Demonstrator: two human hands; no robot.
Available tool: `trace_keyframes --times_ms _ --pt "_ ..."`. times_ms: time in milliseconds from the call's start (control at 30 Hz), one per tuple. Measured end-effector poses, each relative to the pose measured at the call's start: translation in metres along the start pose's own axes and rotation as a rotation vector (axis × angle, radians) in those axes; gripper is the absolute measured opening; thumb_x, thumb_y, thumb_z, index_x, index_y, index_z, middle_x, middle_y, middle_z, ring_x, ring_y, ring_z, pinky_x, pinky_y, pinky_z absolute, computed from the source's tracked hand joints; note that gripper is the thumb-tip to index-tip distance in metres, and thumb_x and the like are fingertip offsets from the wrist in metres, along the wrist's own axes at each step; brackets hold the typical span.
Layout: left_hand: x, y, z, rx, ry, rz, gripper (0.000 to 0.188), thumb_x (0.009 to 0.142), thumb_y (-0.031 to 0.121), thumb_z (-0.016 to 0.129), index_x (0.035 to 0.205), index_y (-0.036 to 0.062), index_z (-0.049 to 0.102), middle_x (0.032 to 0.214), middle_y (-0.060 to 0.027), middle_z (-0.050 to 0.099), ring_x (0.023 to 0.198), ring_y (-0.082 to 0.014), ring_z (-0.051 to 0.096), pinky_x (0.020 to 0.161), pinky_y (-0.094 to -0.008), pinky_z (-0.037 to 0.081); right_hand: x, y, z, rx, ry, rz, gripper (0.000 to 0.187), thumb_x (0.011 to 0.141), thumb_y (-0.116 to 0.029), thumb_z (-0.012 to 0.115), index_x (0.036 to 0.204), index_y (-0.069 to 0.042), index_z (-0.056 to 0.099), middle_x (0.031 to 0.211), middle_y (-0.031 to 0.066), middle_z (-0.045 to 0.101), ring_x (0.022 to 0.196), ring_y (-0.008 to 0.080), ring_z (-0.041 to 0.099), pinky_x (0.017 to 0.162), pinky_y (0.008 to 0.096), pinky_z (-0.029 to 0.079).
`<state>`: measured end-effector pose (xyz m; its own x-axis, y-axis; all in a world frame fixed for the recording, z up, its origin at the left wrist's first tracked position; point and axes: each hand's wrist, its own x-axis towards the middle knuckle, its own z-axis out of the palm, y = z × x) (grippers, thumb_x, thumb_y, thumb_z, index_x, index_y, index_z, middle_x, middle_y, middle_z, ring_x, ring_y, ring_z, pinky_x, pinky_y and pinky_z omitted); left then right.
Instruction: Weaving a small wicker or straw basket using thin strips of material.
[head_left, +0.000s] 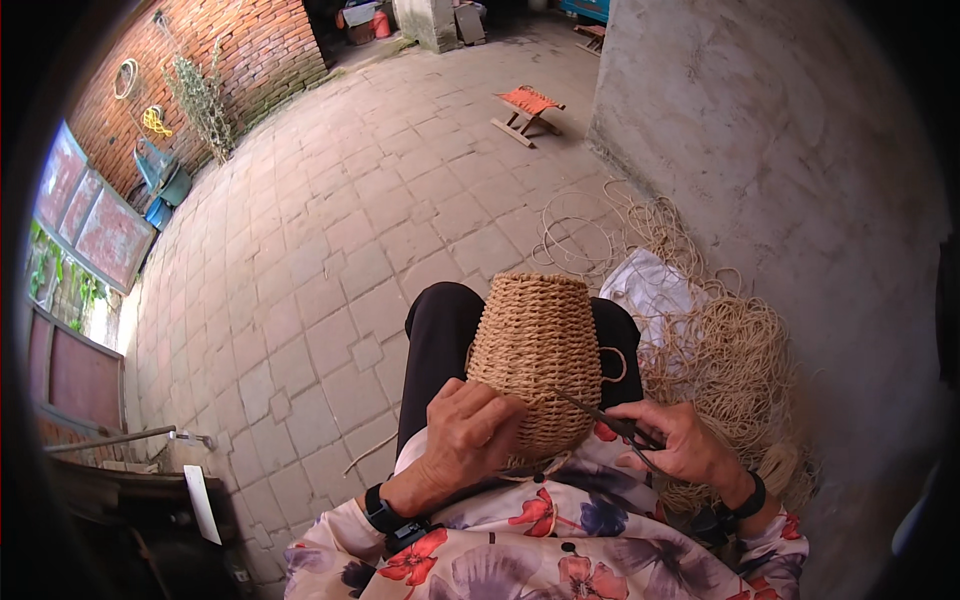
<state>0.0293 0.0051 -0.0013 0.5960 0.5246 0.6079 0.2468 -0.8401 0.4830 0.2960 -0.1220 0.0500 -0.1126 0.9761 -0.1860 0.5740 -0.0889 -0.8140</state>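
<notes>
A tan woven basket (530, 340) lies on my lap, its narrower end pointing away from me and a small cord loop (613, 365) at its right side. My left hand (465, 428) is closed against the basket's near left side; its fingertips are partly hidden. In my right hand (682, 440) is a pair of dark scissors (625, 428), gripped at the handles. Their blades point left and away, with the tips at the basket's right side. Loose cord ends (540, 467) show at the basket's near edge.
A tangled heap of tan cord (735, 370) and a white cloth or bag (648, 290) lie on the floor to my right, beside a grey wall (770, 150). A folding stool (528, 108) with an orange seat stands ahead on the paving (330, 260). Dark furniture (130, 500) is at lower left.
</notes>
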Motion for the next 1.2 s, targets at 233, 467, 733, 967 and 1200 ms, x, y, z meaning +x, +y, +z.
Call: trace_keyframes --times_ms 233,467,733,967,1200 --pt "0.000 -0.001 0.002 -0.066 0.016 -0.144 0.015 0.075 0.004 0.075 0.087 0.0099 0.068 0.074 -0.0031 0.061 0.065 -0.0218 0.057 0.060 -0.0346 0.040 0.001 0.005 0.010 -0.079 0.099 -0.197 0.051 0.076 -0.014 0.083 0.123 -0.008 0.063 0.079 0.0063 0.064 0.061 0.0146 0.058 0.059 0.0273 0.049" --pt "0.001 -0.002 -0.002 -0.071 -0.024 -0.118 0.016 0.075 0.005 0.076 0.089 0.0092 0.069 0.077 -0.0042 0.063 0.066 -0.0229 0.057 0.061 -0.0352 0.042 0.006 0.000 0.007 0.057 0.247 -0.059 0.048 0.075 -0.008 0.083 0.119 -0.004 0.064 0.087 0.0034 0.064 0.067 0.0086 0.056 0.060 0.0240 0.048" --pt "0.001 -0.002 -0.001 -0.018 -0.044 -0.148 0.017 0.075 0.004 0.077 0.090 0.0084 0.069 0.079 -0.0063 0.064 0.069 -0.0243 0.060 0.062 -0.0352 0.046 0.006 -0.008 0.002 0.074 0.139 -0.075 0.053 0.076 -0.013 0.085 0.124 -0.008 0.064 0.089 0.0022 0.064 0.070 0.0063 0.057 0.061 0.0231 0.048" --pt "0.011 0.003 -0.002 -0.238 -0.079 -0.397 0.009 0.079 0.003 0.074 0.086 0.0017 0.068 0.077 -0.0079 0.062 0.067 -0.0185 0.062 0.061 -0.0300 0.049 0.003 0.000 0.001 0.101 0.100 -0.003 0.050 0.077 -0.014 0.085 0.122 -0.007 0.065 0.082 0.0007 0.064 0.068 0.0053 0.056 0.060 0.0222 0.047" --pt "0.011 -0.004 -0.005 -0.488 -0.146 -0.600 0.007 0.083 0.007 0.068 0.085 -0.0004 0.067 0.076 -0.0033 0.064 0.066 -0.0087 0.058 0.062 -0.0251 0.047 0.003 0.007 -0.001 0.080 0.095 -0.011 0.047 0.078 -0.014 0.084 0.121 -0.007 0.066 0.081 0.0014 0.065 0.069 0.0060 0.058 0.061 0.0231 0.048"
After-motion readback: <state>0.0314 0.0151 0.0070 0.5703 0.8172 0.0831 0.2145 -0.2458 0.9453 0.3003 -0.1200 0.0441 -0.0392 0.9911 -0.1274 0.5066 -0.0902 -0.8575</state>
